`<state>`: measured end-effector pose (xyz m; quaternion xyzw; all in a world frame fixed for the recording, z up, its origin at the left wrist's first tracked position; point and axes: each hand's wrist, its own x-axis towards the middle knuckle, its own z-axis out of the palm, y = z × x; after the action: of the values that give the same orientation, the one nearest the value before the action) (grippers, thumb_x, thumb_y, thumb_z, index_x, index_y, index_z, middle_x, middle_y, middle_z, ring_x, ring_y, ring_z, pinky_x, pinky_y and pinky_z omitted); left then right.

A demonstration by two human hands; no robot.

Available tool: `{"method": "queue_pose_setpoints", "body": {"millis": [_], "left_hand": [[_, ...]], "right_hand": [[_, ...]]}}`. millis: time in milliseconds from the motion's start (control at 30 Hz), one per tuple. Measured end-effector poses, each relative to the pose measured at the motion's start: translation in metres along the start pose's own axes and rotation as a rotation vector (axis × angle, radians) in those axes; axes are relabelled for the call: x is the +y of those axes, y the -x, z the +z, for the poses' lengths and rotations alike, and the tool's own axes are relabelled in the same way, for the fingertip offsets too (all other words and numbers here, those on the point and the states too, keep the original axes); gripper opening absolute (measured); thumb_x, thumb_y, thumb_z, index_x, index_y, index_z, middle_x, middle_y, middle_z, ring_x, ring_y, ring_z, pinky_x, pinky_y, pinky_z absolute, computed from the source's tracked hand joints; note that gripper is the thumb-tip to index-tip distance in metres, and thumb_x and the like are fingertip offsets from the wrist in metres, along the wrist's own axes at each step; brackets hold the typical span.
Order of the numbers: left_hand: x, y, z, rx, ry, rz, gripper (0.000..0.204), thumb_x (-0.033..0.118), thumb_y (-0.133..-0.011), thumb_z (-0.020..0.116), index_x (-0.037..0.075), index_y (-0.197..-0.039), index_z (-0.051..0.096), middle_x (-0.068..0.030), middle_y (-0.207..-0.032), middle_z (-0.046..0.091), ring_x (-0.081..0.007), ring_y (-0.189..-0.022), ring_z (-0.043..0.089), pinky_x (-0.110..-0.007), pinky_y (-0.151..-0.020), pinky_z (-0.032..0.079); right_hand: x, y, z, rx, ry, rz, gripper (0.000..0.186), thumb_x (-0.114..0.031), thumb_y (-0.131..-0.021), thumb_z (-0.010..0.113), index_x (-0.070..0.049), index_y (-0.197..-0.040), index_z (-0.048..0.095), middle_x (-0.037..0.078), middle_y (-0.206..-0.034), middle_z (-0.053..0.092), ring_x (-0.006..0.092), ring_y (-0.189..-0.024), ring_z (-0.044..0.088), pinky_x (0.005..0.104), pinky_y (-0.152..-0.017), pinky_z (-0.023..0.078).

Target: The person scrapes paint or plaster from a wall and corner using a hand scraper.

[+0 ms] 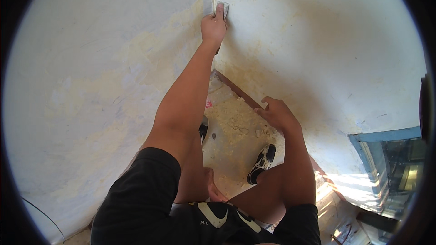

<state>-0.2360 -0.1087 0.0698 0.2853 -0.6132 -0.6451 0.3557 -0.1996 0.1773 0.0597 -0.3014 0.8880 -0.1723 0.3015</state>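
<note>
My left hand [212, 29] is closed around a scraper [225, 9] high in the corner, its thumb lying along the pale, flat blade. A dark end of the handle shows below the fist. The blade is against the right wall [290, 41], close to the seam with the left wall [95, 63]; whether its edge presses on the surface I cannot tell. Lower down, my right hand [279, 114] holds nothing, with its fingers loosely bent and apart near the reddish-brown skirting [240, 93].
Crumbly pale debris [231, 115] covers the floor in the corner. My black shoes [263, 161] stand among it. A blue-framed window [363, 147] is at the right, and a thin dark cable [45, 215] hangs at lower left. Yellowish patches mark both walls.
</note>
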Motion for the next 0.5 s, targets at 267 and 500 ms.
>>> {"method": "queue_pose_setpoints", "body": {"millis": [267,500], "left_hand": [[0.002,-0.002,-0.001,-0.002,0.0,0.034,0.053,0.049,-0.092,0.054,0.006,-0.062,0.048,-0.0037,-0.053,0.048,-0.0122,-0.042,0.045,-0.027,-0.041,0.037],[-0.001,-0.001,-0.006,0.031,-0.082,0.038,0.053,0.048,-0.092,0.053,0.006,-0.062,0.047,-0.0029,-0.051,0.045,-0.013,-0.041,0.044,-0.028,-0.04,0.036]], "right_hand": [[0.0,0.0,0.002,0.025,0.004,-0.026,0.037,-0.035,-0.084,0.063,-0.002,-0.101,0.06,0.02,-0.094,0.064,0.0354,-0.09,0.061,0.0438,-0.078,0.046],[-0.008,0.0,-0.002,0.01,-0.003,-0.032,0.038,-0.035,-0.083,0.064,-0.002,-0.1,0.06,0.02,-0.094,0.064,0.0358,-0.091,0.061,0.0438,-0.079,0.047]]}}
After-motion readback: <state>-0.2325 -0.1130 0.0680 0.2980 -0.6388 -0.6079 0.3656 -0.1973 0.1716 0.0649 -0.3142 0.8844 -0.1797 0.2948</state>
